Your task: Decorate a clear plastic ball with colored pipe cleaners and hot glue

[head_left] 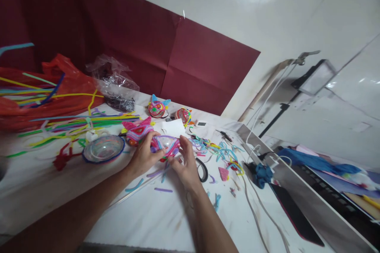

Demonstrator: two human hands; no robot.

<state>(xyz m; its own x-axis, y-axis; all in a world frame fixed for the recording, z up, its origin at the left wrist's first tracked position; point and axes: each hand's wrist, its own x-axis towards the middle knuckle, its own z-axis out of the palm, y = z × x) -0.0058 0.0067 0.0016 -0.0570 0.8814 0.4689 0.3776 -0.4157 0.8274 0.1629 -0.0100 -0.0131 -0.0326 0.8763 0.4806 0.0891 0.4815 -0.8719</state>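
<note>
Between my two hands is a small domed craft piece point(166, 145) wrapped in pink, purple and blue pipe cleaners, with a clear middle. My left hand point(146, 154) grips its left side, thumb across the front. My right hand point(185, 164) closes on its right side with thumb and fingers. Just behind my left hand sits a pink-eared pipe cleaner animal head point(138, 131). A clear bowl-shaped piece with a blue rim point(103, 149) lies to the left. Close by my right hand is a roll of black tape point(202, 170). Purple pipe cleaner bits point(163, 190) lie below the hands.
Two more animal heads, one blue-eared point(157, 107) and one clear-domed point(183, 116), stand at the back. Pipe cleaners spill from a red plastic bag point(63, 69) at left. Scraps point(227, 152), cables point(252, 201) and a black flat slab point(295, 213) occupy the right side.
</note>
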